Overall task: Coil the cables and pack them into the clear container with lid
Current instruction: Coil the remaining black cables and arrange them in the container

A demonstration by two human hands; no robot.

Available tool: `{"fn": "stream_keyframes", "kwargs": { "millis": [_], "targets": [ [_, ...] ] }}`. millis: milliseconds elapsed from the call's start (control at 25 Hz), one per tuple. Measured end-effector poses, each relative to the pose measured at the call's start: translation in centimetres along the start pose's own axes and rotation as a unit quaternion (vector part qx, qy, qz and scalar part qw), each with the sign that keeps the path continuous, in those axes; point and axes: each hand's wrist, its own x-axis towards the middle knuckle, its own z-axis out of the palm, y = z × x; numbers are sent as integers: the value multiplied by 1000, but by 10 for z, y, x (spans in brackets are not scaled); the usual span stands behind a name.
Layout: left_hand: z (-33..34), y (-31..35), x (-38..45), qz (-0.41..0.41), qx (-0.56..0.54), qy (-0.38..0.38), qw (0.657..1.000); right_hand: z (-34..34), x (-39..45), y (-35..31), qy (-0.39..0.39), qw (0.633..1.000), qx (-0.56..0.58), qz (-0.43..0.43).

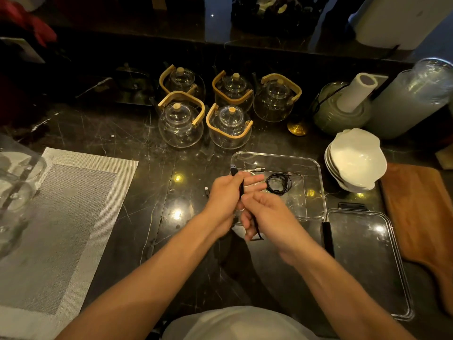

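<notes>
A black cable (242,190) runs between both hands above the dark counter. My left hand (224,200) grips its upper part, with the USB plug (233,168) sticking up past the fingers. My right hand (264,214) pinches the lower part, and a loop of cable hangs below it. Behind the hands stands the clear container (316,168). It holds a coiled black cable (279,184) and a white cable (255,171), partly hidden by my left hand. The clear lid (367,261) lies flat to the container's right.
Several glass teapots (229,126) with wooden handles stand behind the container. A stack of white bowls (356,159) and a wooden board (421,212) lie at the right. A woven placemat (63,217) covers the left. A small loose plug (207,191) lies left of my hands.
</notes>
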Motion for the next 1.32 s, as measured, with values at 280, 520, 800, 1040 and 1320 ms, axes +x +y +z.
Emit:
{"fn": "stream_keyframes", "kwargs": {
  "millis": [280,520,800,1040,1320],
  "targets": [
    [-9,16,1,-75,-164,-79,980,-16,-2,45,-69,986,115,94],
    [-19,24,-2,-144,-192,-202,950,-55,17,44,-176,936,261,155],
    [-21,20,-7,-123,120,-218,961,-65,44,3,-78,972,159,153],
    [-11,12,-9,-86,149,-116,978,-40,28,-17,30,994,-90,45],
    [1,0,-5,-4,107,-12,994,-7,-1,5,79,987,-128,-59]
  ]
}}
